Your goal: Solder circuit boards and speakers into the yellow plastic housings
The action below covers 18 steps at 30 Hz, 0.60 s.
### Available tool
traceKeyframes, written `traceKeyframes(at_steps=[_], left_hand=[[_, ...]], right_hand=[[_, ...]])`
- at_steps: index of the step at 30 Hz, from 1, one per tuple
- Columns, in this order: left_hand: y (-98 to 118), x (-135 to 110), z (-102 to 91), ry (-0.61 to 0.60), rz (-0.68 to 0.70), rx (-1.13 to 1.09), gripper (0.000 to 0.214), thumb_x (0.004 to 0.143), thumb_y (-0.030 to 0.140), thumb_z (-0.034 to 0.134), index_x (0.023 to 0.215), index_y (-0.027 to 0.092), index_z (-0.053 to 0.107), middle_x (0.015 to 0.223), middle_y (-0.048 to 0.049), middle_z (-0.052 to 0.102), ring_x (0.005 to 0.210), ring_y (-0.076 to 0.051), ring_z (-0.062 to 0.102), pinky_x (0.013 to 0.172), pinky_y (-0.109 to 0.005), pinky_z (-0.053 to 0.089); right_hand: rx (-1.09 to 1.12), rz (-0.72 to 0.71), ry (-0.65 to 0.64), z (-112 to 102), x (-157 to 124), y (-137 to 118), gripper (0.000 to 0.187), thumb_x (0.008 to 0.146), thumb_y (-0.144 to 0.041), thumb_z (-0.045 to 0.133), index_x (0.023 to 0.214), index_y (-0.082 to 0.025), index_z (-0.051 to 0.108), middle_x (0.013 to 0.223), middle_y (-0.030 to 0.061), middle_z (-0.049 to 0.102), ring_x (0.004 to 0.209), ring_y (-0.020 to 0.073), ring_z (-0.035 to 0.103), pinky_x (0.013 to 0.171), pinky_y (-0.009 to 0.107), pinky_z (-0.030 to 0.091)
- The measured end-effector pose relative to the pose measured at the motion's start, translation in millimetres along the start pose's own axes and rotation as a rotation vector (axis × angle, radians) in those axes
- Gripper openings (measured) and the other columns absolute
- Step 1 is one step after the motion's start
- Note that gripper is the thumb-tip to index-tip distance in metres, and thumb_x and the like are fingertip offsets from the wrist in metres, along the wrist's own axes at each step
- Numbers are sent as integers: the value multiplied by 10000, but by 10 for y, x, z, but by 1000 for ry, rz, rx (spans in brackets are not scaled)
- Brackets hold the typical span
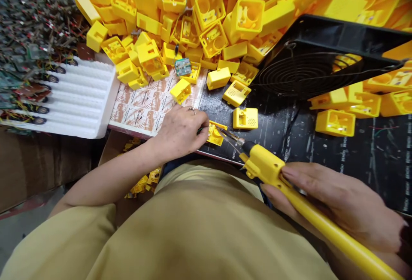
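My left hand (180, 130) is closed in a pinch on a small yellow plastic housing (215, 133) at the near edge of the black mat (354, 147). A ring sits on one finger. My right hand (337, 200) is wrapped round the long yellow handle of a soldering iron (277, 172). The iron's metal tip reaches into the yellow housing next to my left fingers. A thin green wire shows between my left fingertips and the housing.
A big heap of yellow housings (206, 9) fills the back. A black fan (309, 71) lies at right. A white foam tray (80, 99) and a pile of wired circuit boards (28, 35) are at left. A small green board (183, 66) rests on printed sheets (144, 104).
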<state>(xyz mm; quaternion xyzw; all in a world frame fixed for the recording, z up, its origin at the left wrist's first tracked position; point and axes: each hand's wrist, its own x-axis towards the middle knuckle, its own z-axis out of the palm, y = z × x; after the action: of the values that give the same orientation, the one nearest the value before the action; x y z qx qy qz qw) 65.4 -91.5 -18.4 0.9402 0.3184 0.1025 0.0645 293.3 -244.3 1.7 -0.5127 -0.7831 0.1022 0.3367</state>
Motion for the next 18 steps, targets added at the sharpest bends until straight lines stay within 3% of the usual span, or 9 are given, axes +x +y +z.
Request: traceKeyframes(at_steps=[5,10,15,18], left_hand=[[-7,28,-19,-26,54,58,166,815,231,505,737,174,640,664,-24,664,675,-188,620,645,-315,388],[-7,42,-38,-38,74,79,183,824,231,499,740,169,649,650,-33,654,674,-192,620,638,-315,390],[9,64,-66,-84,87,107,205,834,246,486,750,169,656,685,-53,671,720,-221,636,639,-330,397],[11,77,-74,-117,90,114,218,841,249,470,747,167,649,702,-52,679,733,-226,644,643,-336,406]], right_hand=[[-93,81,10,62,45,-76,45,900,-257,586,935,-230,595,786,6,684,691,125,675,641,190,576],[-178,16,-81,83,98,-75,41,885,-227,617,861,-198,600,750,13,675,683,112,666,653,172,577],[-147,-176,39,55,192,-104,218,777,-165,747,936,-141,600,808,37,691,734,111,664,691,191,580],[-106,-65,-17,-25,160,-91,95,857,-211,671,910,-164,608,800,20,686,728,96,661,664,173,561]])
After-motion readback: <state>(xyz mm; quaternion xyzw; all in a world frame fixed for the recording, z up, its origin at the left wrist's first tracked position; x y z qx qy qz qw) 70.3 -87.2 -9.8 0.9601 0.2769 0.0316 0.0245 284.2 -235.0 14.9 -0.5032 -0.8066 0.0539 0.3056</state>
